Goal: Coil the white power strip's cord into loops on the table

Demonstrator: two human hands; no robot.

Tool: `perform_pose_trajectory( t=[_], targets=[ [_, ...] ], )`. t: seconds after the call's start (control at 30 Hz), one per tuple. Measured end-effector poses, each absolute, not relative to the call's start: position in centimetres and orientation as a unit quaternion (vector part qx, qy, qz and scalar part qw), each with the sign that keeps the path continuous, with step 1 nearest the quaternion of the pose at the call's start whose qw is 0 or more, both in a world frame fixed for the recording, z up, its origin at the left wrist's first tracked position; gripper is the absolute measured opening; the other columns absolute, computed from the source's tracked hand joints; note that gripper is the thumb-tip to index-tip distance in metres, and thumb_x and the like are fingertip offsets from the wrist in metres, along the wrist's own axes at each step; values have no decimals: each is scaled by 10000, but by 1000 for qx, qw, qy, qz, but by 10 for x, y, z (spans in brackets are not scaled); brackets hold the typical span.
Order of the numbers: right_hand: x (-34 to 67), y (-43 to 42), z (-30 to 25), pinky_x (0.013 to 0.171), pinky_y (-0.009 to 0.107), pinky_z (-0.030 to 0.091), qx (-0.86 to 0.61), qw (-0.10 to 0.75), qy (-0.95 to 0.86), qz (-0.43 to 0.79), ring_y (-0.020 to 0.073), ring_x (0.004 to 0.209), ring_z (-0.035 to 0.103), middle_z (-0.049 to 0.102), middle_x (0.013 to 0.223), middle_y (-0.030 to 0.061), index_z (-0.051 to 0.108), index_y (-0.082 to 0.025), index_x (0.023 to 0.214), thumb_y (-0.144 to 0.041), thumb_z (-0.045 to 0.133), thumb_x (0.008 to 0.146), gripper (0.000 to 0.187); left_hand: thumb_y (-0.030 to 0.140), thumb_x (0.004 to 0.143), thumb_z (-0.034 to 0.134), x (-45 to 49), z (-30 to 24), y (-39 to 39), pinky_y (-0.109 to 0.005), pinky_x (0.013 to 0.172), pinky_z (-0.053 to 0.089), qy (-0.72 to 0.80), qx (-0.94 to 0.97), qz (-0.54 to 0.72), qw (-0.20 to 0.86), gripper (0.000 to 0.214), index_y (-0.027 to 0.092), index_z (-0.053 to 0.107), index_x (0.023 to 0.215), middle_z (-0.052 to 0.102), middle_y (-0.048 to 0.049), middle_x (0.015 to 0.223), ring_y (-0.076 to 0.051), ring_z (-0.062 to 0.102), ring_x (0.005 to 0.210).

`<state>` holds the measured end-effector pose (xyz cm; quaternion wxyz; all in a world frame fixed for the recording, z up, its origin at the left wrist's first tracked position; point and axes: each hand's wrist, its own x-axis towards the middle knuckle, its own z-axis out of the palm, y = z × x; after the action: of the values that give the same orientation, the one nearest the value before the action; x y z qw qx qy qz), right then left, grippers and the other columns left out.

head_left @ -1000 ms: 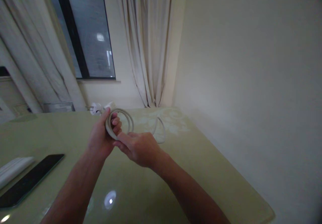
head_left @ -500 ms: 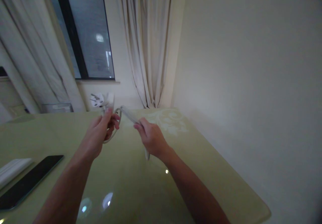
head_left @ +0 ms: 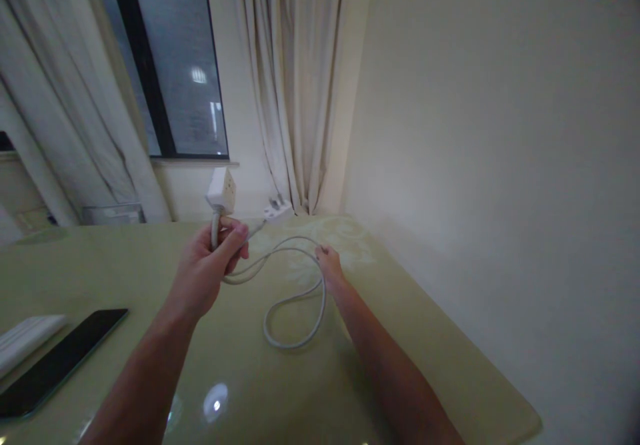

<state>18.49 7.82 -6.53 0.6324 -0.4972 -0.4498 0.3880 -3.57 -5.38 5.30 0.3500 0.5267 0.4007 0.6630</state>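
Observation:
My left hand is closed around a white cable just below its white socket block, which sticks up above my fist. The cable's plug hangs a little to the right of that hand. A long loop of the cable lies spread on the pale green glossy table. My right hand is closed on the far side of that loop, near the table's back edge.
A dark flat phone and a white flat object lie at the table's left. Behind the table are a window, pale curtains and a plain wall on the right.
The coil held between both hands has been undone. My right hand has moved right and away, drawing the cable out into a loop on the table. The socket block now stands above my left fist.

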Motion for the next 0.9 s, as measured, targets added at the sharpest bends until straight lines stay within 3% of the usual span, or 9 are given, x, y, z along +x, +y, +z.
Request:
perform_pose_trajectory(
  t=[0.07,0.13,0.27,0.33,0.47,0.6,0.7,0.8,0.9],
  targets=[
    [179,73,-60,961,375,520,-511,638,-454,355,263,1089,659,750,1017,111,733,-179,922,-467,778,763,332,499,911,773,-32,50,-53,-175,425,225,416,555,644,323,345,196,608,887,564,35,629,-68,351,480],
    [173,61,-43,1076,386,467,-495,635,-484,343,270,1201,635,756,1140,140,769,-170,958,-518,758,815,376,537,968,694,-26,47,-52,-190,430,219,426,576,631,297,384,185,610,840,480,48,580,-73,321,477],
    [157,19,0,887,371,544,-290,499,-651,493,215,894,717,772,972,116,792,-169,963,-784,450,984,704,572,996,624,-13,42,-48,-214,473,333,420,603,623,266,402,179,643,916,475,42,614,-110,419,531],
    [149,0,14,824,345,552,-217,476,-672,525,199,872,714,758,971,80,771,-191,1100,-811,519,953,685,579,981,633,-8,41,-47,-237,511,404,401,628,613,263,403,176,651,964,560,11,688,-133,495,584],
    [139,-14,19,831,335,553,-208,535,-640,511,170,794,663,728,858,30,786,-195,1076,-699,731,887,541,551,1004,583,2,42,-49,-271,593,472,377,690,570,239,392,179,694,945,599,-10,713,-162,541,642],
    [142,-8,19,878,329,578,-227,590,-565,530,163,836,705,773,937,55,763,-184,975,-631,738,907,452,583,1000,577,2,40,-46,-299,689,535,422,680,556,223,431,185,737,956,707,-59,820,-198,639,741],
    [152,-6,28,862,344,607,-243,640,-488,541,180,854,750,789,917,68,678,-192,948,-618,687,952,426,689,945,608,-11,37,-41,-296,644,552,468,631,573,233,532,172,723,892,732,-82,849,-189,658,689],
    [172,-3,42,714,265,571,-252,708,-426,503,145,746,705,739,796,20,603,-215,957,-573,611,1017,363,717,935,614,-35,40,-39,-233,444,428,487,567,620,240,555,167,689,906,659,-27,754,-118,515,503],
    [200,1,55,552,195,411,-252,782,-406,401,93,542,480,505,599,-75,616,-223,1011,-547,525,1066,340,610,1016,589,-58,50,-46,-182,402,294,482,511,678,219,428,189,647,965,523,44,679,-76,394,471]
  ],
)
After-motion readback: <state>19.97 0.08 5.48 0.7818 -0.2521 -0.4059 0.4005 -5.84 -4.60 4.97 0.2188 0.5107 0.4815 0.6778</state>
